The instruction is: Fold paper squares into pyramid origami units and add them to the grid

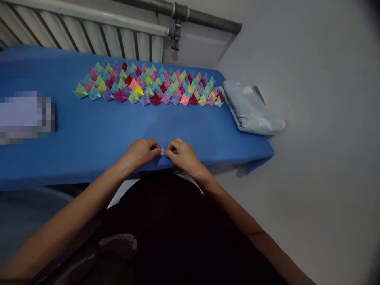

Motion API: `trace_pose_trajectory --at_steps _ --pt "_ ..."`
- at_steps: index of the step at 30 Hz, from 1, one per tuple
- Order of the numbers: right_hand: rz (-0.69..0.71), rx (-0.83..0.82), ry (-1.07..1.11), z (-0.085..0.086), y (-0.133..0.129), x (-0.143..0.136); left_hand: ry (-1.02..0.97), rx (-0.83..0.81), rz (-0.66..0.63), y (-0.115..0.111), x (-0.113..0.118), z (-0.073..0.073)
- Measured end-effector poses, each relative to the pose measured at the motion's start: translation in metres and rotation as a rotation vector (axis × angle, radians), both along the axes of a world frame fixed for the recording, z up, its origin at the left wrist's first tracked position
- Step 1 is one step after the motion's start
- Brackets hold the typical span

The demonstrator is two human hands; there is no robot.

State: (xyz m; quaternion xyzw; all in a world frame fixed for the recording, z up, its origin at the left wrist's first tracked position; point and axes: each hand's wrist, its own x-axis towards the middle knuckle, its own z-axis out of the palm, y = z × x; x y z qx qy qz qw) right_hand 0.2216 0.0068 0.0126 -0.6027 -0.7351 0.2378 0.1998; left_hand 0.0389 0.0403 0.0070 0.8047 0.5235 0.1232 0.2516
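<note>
A small light purple paper piece (162, 152) is pinched between my two hands near the front edge of the blue-covered table (97, 130). My left hand (144, 151) grips its left side with closed fingers. On the right side, my right hand (180, 153) holds it between thumb and fingertips. Much of the paper is hidden by my fingers. Beyond my hands, several folded paper boats (155, 99) in many colours stand in close rows across the table.
A folded grey-green patterned cloth (252, 109) lies at the table's right end, by the wall. Behind the table are a white radiator (89, 37) and a pipe with a red-handled valve (175, 48). A blurred-out object (20, 116) lies at the left.
</note>
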Motion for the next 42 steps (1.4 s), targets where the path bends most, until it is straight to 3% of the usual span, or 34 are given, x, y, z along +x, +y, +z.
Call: trace_pose_trajectory --at_steps 12,20,23,32,38,42 --pt "0.002 -0.046 -0.028 0.002 0.007 0.0 -0.034 -0.031 -0.001 0.003 0.0 -0.003" --pt "0.029 -0.084 -0.057 0.005 0.012 0.002 0.037 0.505 -0.196 -0.031 -0.006 -0.02" --pt "0.063 -0.099 -0.023 0.006 0.013 0.005 0.073 0.626 -0.225 -0.043 -0.011 -0.025" --pt "0.15 -0.172 0.033 0.01 0.024 0.012 0.09 0.658 -0.257 -0.05 -0.012 -0.031" --pt "0.086 -0.132 0.142 0.014 0.015 -0.005 0.061 0.631 -0.261 -0.054 -0.012 -0.034" --pt "0.079 -0.217 0.178 0.014 0.013 -0.015 -0.017 0.646 -0.225 -0.053 -0.014 -0.037"
